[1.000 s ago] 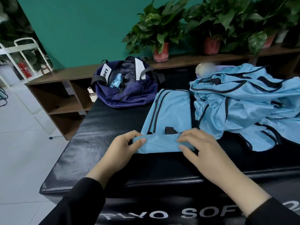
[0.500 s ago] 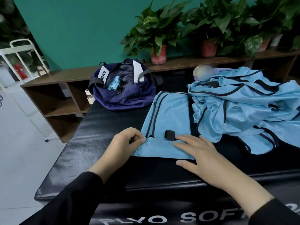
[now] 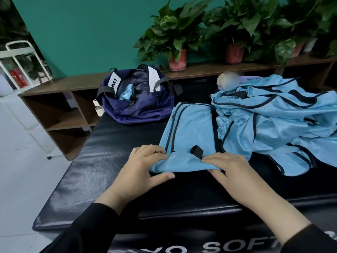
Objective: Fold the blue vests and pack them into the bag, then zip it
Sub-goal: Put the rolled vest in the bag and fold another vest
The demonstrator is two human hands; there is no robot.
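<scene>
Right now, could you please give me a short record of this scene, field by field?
surface: black padded box
vest in work: flat blue vest, near edge gripped by both hands
left hand: grips vest's near left corner
right hand: fingers on top, thumb under near edge
bag: navy, open, blue fabric inside
waiting: heap of vests, right

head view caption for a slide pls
Both hands, left and right, grip the near edge of a blue vest on the black mat.
</scene>
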